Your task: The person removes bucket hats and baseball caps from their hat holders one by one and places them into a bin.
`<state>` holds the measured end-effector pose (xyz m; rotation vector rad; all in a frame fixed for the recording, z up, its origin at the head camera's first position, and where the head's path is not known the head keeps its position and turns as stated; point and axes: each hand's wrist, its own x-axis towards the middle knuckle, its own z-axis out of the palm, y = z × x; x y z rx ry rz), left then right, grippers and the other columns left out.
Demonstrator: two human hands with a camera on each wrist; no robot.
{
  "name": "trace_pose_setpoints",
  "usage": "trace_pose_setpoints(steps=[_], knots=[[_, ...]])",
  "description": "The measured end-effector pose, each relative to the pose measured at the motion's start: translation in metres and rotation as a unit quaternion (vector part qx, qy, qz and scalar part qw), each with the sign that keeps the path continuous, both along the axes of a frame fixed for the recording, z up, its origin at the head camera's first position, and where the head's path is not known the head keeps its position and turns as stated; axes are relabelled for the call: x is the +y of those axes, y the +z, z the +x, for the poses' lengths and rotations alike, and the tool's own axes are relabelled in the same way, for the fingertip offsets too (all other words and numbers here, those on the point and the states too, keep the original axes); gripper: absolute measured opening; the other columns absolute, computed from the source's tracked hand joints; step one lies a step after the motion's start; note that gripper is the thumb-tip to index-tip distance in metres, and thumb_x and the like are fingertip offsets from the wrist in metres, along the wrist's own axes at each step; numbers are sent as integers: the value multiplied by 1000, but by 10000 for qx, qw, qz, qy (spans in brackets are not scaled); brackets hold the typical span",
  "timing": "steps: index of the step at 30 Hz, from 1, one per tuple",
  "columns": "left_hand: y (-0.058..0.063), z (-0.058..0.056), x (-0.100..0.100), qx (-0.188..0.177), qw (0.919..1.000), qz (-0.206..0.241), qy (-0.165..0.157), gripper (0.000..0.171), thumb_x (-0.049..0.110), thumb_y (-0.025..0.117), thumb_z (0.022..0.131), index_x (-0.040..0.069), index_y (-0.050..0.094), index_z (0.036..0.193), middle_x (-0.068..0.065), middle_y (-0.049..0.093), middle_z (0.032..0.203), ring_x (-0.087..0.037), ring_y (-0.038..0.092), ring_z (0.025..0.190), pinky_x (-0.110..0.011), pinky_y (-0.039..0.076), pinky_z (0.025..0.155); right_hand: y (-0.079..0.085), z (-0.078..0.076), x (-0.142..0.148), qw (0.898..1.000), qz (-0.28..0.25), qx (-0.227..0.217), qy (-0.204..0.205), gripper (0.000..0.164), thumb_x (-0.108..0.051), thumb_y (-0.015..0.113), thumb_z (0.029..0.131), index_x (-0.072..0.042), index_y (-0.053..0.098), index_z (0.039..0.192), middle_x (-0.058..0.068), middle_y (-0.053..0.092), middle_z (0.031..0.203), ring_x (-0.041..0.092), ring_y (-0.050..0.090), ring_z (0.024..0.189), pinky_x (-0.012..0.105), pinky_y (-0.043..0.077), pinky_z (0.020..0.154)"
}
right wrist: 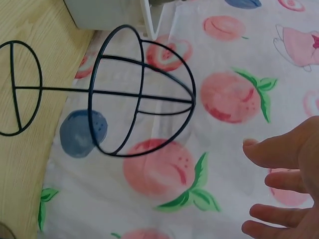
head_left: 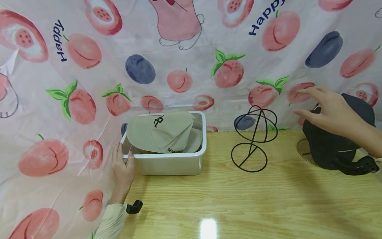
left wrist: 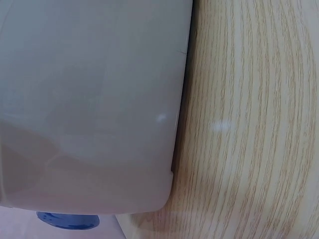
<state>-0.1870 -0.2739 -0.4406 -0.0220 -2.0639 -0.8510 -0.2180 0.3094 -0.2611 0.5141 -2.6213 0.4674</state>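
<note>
A beige cap (head_left: 158,132) with a dark embroidered logo lies in a white plastic bin (head_left: 170,164), on top of other light-coloured caps partly hidden below it. My left hand (head_left: 123,169) holds the bin's near left corner, thumb at the front rim and fingers along the left side. The bin's wall (left wrist: 94,99) fills much of the left wrist view. Over at the right, a black cap (head_left: 322,146) sits on a stand. My right hand (head_left: 331,111) is in the air in front of it, thumb and fingers spread apart, holding nothing.
A bare black wire hat stand (head_left: 250,142) stands between the bin and the black cap. The round wire base (head_left: 301,154) of another stand shows under that cap. Behind the wooden table (head_left: 223,199) hangs a fruit-printed cloth (head_left: 191,59).
</note>
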Motion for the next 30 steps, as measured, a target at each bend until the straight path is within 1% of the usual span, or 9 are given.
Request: trace_pose_setpoints(steps=[3, 5, 10, 12, 15, 19, 22, 26, 30], knots=[[1, 0, 1, -47, 10000, -13, 38, 52, 15, 53, 92, -7, 43, 137, -19, 39, 144, -31, 39, 129, -12, 40, 86, -3, 2, 8, 9997, 41, -95, -237, 54, -21, 71, 84, 4, 49, 126, 32, 44, 120, 55, 40, 107, 72, 31, 85], [1, 1, 1, -80, 9999, -25, 57, 52, 15, 53, 92, -7, 43, 138, -18, 39, 144, -29, 39, 129, -7, 37, 80, -6, 3, 13, 9993, 49, -120, -356, 55, -23, 70, 85, 5, 48, 126, 33, 42, 121, 56, 39, 107, 73, 30, 86], [1, 0, 2, -54, 10000, -18, 75, 51, 14, 53, 92, -8, 43, 137, -19, 40, 144, -33, 38, 130, -34, 47, 86, -11, 6, 24, 9983, 78, -110, -572, 59, -29, 69, 86, 4, 46, 130, 35, 40, 124, 56, 37, 109, 72, 29, 86], [0, -1, 2, -2, 10000, 16, 56, 51, 13, 53, 91, -8, 44, 136, -20, 40, 143, -36, 38, 130, -46, 44, 90, -12, 7, 28, 9979, 59, -87, -635, 61, -32, 68, 87, 3, 45, 131, 35, 40, 125, 56, 36, 112, 72, 28, 88], [1, -2, 1, 88, 9999, 43, 39, 51, 12, 54, 91, -9, 44, 135, -21, 40, 142, -38, 36, 131, -52, 41, 94, -15, 7, 36, 9974, -19, -70, -712, 63, -37, 66, 88, 3, 45, 132, 35, 40, 126, 55, 34, 115, 71, 25, 92], [1, -1, 0, 119, 9999, 31, 48, 50, 13, 54, 90, -9, 45, 135, -20, 41, 143, -37, 36, 131, -45, 41, 97, -19, 6, 46, 9964, -42, -78, -838, 68, -43, 62, 89, 5, 43, 133, 36, 38, 126, 55, 30, 119, 69, 19, 99], [1, -1, 0, 55, 10000, 13, 75, 51, 14, 53, 91, -8, 45, 136, -19, 40, 143, -34, 35, 132, -25, 40, 97, -20, 7, 52, 9957, -81, -49, -921, 70, -45, 61, 89, 6, 43, 133, 36, 37, 126, 53, 29, 122, 66, 16, 103], [1, -1, 0, 19, 10000, -7, 97, 50, 14, 53, 91, -8, 44, 136, -19, 40, 143, -31, 37, 131, -5, 35, 81, -20, 9, 59, 9935, -214, -78, -1113, 73, -46, 64, 86, 6, 42, 134, 35, 36, 133, 50, 26, 129, 62, 16, 106], [0, -1, 0, 30, 9999, -11, 110, 50, 13, 53, 91, -8, 45, 136, -20, 41, 142, -31, 40, 128, -8, 37, 78, -21, 10, 66, 9900, -280, -221, -1363, 81, -48, 67, 83, 5, 37, 138, 33, 31, 140, 48, 21, 134, 60, 13, 107]])
